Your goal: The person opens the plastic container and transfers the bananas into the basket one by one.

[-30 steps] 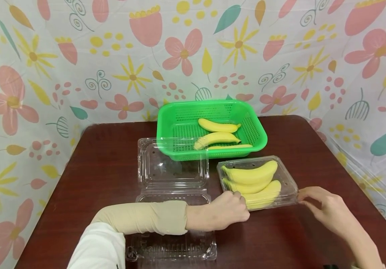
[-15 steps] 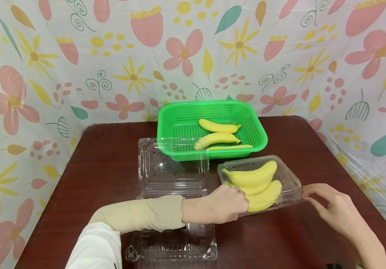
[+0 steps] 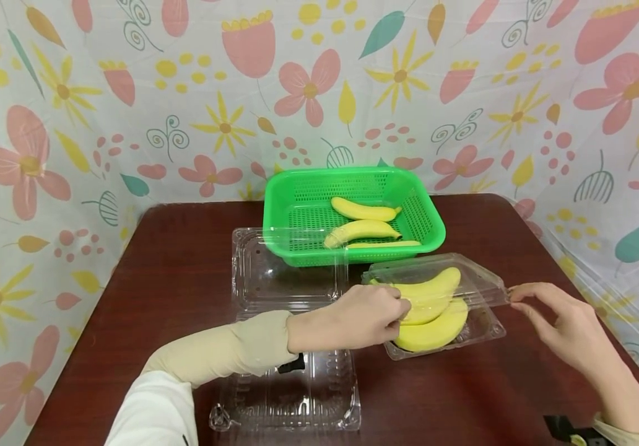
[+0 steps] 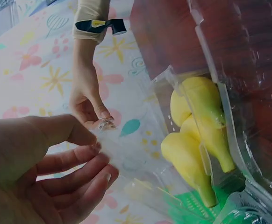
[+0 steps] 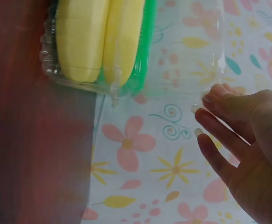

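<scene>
At the right of the table stands a clear plastic clamshell box with bananas in it. Its transparent lid is tilted up from the base along the near side. My left hand pinches the lid's near left corner between thumb and fingers. In the left wrist view, the fingers curl near that corner. At the opposite near corner, my right hand pinches the lid with its fingertips. The bananas inside lie side by side, partly covered by the left hand in the head view.
A second clamshell box lies opened flat at the left, under my left forearm; its lid overlaps the basket's front. The green basket at the back holds bananas. A flowered cloth hangs behind the table.
Both hands have moved up, raising the lid's near edge off the base. The near corner of the base and the bananas now show below it.
</scene>
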Tool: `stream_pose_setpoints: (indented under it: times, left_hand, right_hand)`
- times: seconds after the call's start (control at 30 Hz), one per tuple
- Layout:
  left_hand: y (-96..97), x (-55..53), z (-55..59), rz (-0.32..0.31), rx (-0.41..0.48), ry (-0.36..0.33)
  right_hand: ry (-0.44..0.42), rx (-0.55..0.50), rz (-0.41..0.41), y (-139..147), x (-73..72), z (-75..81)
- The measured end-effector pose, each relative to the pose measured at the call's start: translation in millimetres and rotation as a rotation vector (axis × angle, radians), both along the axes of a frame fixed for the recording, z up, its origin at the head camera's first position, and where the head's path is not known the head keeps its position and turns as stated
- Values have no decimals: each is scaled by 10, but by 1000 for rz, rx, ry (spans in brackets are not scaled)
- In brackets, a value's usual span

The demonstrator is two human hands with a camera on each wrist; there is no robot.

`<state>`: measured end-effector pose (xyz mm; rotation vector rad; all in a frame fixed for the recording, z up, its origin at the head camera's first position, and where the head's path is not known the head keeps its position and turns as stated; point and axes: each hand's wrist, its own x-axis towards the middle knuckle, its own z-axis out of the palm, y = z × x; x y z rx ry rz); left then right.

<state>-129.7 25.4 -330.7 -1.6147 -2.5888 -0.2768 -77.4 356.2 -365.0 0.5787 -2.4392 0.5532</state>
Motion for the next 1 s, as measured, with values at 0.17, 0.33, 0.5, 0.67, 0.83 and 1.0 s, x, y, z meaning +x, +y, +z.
stream_pose_setpoints:
  times: [0.17,0.33,0.5,0.67,0.83,1.0]
  left_hand:
    - [-29,-42,39,62,88,-23]
    - [-53,-89,66,90,147,-45]
    - [-69,-147,99,80,177,-82]
    - [-76,-185,128,104,144,-143]
    - [-70,-220,144,115,173,-167]
    - [-84,-274,172,116,244,-121]
  right_hand:
    - [70,-47,33,15,-105,26]
    - [84,-86,66,-4,-181,52]
    - [108,-110,98,-17,-254,84]
    - [124,-114,100,-25,-319,122]
    - [135,-128,95,-35,-381,152]
    - [132,-156,63,-47,-455,188]
